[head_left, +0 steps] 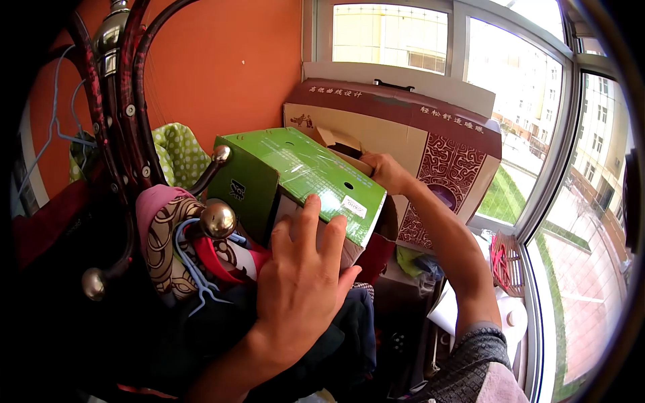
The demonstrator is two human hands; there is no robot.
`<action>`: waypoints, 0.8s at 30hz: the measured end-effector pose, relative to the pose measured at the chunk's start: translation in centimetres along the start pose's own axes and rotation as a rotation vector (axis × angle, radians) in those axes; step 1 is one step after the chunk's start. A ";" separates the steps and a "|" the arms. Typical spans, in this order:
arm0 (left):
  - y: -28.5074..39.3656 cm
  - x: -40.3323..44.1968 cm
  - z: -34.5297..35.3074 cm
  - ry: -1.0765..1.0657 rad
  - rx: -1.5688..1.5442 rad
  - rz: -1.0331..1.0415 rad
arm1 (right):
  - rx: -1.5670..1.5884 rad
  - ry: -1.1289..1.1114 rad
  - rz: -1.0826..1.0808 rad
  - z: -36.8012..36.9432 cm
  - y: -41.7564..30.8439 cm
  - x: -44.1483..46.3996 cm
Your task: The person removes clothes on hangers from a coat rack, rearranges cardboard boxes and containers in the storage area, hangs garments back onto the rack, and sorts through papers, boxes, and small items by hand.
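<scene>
A green box [316, 171] with white print, a small white label and a dark round hole in its top sits tilted in front of me. My left hand [299, 279] lies against its near side and top edge, fingers spread. Just behind the green box is an open brown cardboard box [346, 142], of which a raised flap and part of a side show. My right hand [390, 174] reaches over to its rim with curled fingers. The fingertips of that hand are partly hidden by the cardboard.
A large maroon and beige carton [390, 114] with a black handle stands by the window. At left is a dark coat stand [127, 107] with metal knobs, blue hangers [191, 269], a patterned cloth [168, 242] and a green dotted cloth [180, 154]. Dark clothes hang below.
</scene>
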State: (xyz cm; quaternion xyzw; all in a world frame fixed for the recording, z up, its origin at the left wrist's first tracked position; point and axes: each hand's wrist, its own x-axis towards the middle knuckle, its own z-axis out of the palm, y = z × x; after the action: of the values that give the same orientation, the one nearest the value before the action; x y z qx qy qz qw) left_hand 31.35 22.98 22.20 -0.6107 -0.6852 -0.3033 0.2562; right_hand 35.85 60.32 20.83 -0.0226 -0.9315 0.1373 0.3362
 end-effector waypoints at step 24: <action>0.3 -0.6 0.6 0.048 0.066 0.088 | -0.168 0.299 0.036 -9.3 -9.5 -3.2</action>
State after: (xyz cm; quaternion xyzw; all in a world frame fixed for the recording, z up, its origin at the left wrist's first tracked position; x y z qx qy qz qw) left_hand 31.72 23.01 21.42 -0.6239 -0.6610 -0.2836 0.3058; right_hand 44.65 52.99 28.23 -0.0876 -0.8786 0.0601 0.4656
